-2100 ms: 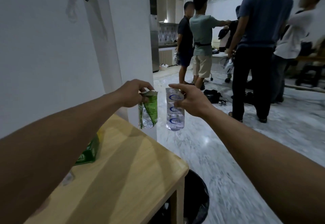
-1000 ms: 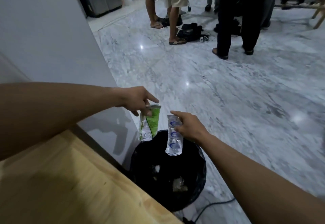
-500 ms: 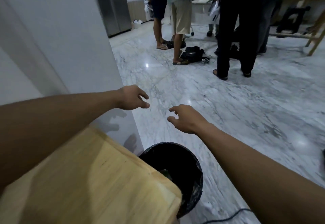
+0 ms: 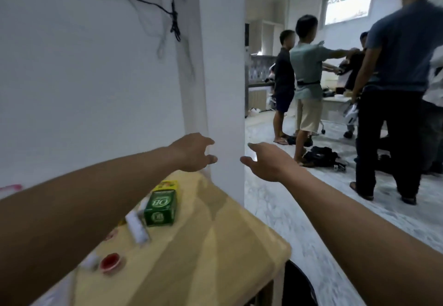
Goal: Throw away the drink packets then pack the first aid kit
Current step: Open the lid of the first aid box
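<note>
My L hand (image 4: 191, 153) & R hand (image 4: 268, 163) spread, empty; green box (image 4: 161, 208) at 7 o'clock on wooden table (image 4: 215, 245), awaiting packing imo.

A light wooden table (image 4: 215, 257) carries a dark green box (image 4: 161, 211) with white lettering; a yellow box (image 4: 167, 184) sits at its 12 o'clock, a small red cap (image 4: 110, 261) at its 7 o'clock. The floor (image 4: 299, 221) is grey-veined white marble; the bin (image 4: 298, 289) is black.

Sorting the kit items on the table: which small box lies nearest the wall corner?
The yellow box, lying right behind the green box, which sits closer to the camera; the white item is nearer still.
</note>
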### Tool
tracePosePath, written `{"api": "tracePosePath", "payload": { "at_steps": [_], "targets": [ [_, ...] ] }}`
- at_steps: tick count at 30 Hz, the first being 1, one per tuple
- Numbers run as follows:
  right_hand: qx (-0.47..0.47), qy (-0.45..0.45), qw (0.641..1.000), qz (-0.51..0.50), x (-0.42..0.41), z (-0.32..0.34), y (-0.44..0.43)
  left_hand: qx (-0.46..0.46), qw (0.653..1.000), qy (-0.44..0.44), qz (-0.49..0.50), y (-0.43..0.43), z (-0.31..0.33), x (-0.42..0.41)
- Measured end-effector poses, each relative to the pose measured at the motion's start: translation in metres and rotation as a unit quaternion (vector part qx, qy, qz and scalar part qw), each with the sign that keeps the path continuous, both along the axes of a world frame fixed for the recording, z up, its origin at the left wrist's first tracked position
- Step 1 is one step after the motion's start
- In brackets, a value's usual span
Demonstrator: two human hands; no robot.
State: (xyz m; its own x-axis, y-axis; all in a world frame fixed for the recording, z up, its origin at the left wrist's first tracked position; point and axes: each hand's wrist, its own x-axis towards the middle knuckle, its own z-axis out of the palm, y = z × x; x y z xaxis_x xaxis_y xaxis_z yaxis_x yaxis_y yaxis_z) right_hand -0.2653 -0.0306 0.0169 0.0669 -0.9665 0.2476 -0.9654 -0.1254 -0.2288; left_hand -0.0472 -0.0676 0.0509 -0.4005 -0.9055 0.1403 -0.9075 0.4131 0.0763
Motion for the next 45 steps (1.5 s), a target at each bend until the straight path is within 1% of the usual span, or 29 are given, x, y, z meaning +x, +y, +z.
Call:
{"api": "tracePosePath", "payload": {
  "at_steps": [4,9,16,20,23,27,30,33,38,39,40,41,43,45],
  "targets": [
    [-0.006,0.018,0.999,0.048,0.052,0.022,0.011,-0.028,0.998,0.024,0.051,0.048,0.016,0.063],
    [-0.028,0.023,0.992,0.121,0.126,0.045,0.017,-0.048,0.99,0.05,0.122,0.103,0.02,0.144],
    [-0.048,0.012,0.973,0.225,0.242,0.053,0.028,-0.084,0.968,0.042,0.231,0.165,0.013,0.249],
    [-0.035,0.006,0.957,0.287,0.305,0.042,0.042,-0.092,0.958,0.0,0.273,0.197,-0.006,0.298],
    [-0.018,0.001,0.947,0.319,0.341,0.026,0.053,-0.068,0.952,-0.001,0.299,0.21,-0.024,0.322],
    [0.003,0.001,0.937,0.349,0.371,0.005,0.061,-0.062,0.947,0.026,0.315,0.214,-0.043,0.334],
    [-0.011,0.009,0.933,0.359,0.38,-0.009,0.061,-0.105,0.941,0.035,0.321,0.215,-0.055,0.335],
    [-0.06,0.019,0.93,0.362,0.38,-0.017,0.053,-0.164,0.928,0.024,0.333,0.214,-0.064,0.331],
    [-0.097,-0.003,0.923,0.372,0.377,-0.02,0.05,-0.269,0.892,0.039,0.362,0.209,-0.082,0.314],
    [-0.104,-0.006,0.922,0.373,0.377,-0.021,0.05,-0.283,0.883,0.053,0.371,0.207,-0.087,0.31],
    [-0.108,-0.01,0.922,0.373,0.377,-0.023,0.05,-0.293,0.869,0.091,0.389,0.206,-0.091,0.304],
    [-0.107,-0.015,0.922,0.373,0.377,-0.023,0.05,-0.293,0.848,0.15,0.416,0.205,-0.093,0.296],
    [-0.105,-0.019,0.922,0.372,0.377,-0.023,0.049,-0.259,0.79,0.282,0.478,0.203,-0.094,0.282],
    [-0.101,-0.017,0.923,0.371,0.377,-0.022,0.048,-0.191,0.725,0.402,0.526,0.197,-0.09,0.272]
  ]
}}
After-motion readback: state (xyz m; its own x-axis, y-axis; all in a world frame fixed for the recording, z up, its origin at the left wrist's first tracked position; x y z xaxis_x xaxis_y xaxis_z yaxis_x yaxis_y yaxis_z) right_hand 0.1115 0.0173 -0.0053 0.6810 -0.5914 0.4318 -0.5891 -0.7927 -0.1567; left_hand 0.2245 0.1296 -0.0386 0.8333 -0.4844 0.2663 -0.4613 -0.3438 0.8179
